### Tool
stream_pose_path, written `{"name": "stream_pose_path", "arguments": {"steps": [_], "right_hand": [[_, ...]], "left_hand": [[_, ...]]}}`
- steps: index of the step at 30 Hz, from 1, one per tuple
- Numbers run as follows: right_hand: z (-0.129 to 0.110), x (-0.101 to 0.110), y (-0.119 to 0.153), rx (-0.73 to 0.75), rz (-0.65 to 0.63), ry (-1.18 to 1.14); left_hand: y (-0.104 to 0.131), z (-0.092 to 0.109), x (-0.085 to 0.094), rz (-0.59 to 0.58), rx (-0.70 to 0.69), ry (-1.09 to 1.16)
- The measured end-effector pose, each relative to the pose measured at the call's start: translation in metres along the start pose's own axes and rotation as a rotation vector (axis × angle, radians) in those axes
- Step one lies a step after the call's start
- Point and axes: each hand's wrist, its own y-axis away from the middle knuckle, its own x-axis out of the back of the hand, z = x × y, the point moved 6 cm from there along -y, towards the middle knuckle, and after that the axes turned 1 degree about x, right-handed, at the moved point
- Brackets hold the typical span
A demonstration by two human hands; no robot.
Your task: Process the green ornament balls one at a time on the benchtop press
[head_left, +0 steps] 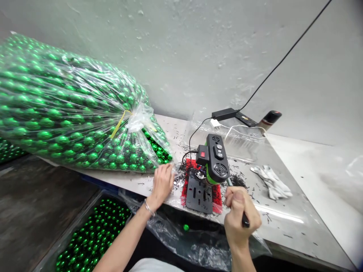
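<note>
My left hand (163, 183) reaches to the lower right corner of a big clear bag (85, 113) full of shiny green balls. Its fingers are bent near the bag's opening, and whatever they touch there is hidden. My right hand (241, 211) is wrapped round a black-tipped lever (245, 220) on the right of a small press (217, 158). The press has a black and green head, a red switch and a slotted black base plate (199, 194). A red mat (217, 194) lies under it.
White gloves (272, 181) lie right of the press. Behind it are a power adapter (224, 113), a white plug (215, 123) and a clear plastic tray. Black scraps litter the table. Below left, a lined bin holds green balls (96, 234).
</note>
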Motion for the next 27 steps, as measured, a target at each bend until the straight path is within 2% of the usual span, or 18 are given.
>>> {"name": "stream_pose_path", "arguments": {"steps": [3,5,9,12,14,17,20,23,27], "right_hand": [[0.0,0.0,0.0,0.003,0.0,-0.006],[0.0,-0.001,0.001,0.014,0.002,-0.012],[0.002,-0.001,0.003,0.027,0.007,0.008],[0.002,-0.001,0.004,0.049,-0.003,0.014],[0.002,-0.001,0.005,0.068,-0.008,0.009],[0.002,-0.001,0.005,0.087,0.0,0.008],[0.001,-0.001,0.005,0.102,0.003,0.018],[0.001,-0.002,0.005,0.113,-0.016,0.026],[0.001,-0.002,0.005,0.116,-0.022,0.019]], "left_hand": [[-0.05,-0.011,0.002,-0.07,0.018,-0.19],[-0.066,-0.015,-0.004,-0.133,0.011,-0.228],[-0.067,-0.016,-0.017,-0.175,0.013,-0.216],[-0.06,-0.014,-0.015,-0.176,0.035,-0.178],[-0.054,-0.014,-0.008,-0.189,0.111,0.003],[-0.042,-0.016,-0.005,-0.241,0.35,0.599],[-0.022,-0.012,-0.011,-0.256,0.604,1.132],[-0.003,-0.007,-0.021,-0.249,0.746,1.336],[0.015,0.001,-0.039,-0.291,0.824,1.356]]}}
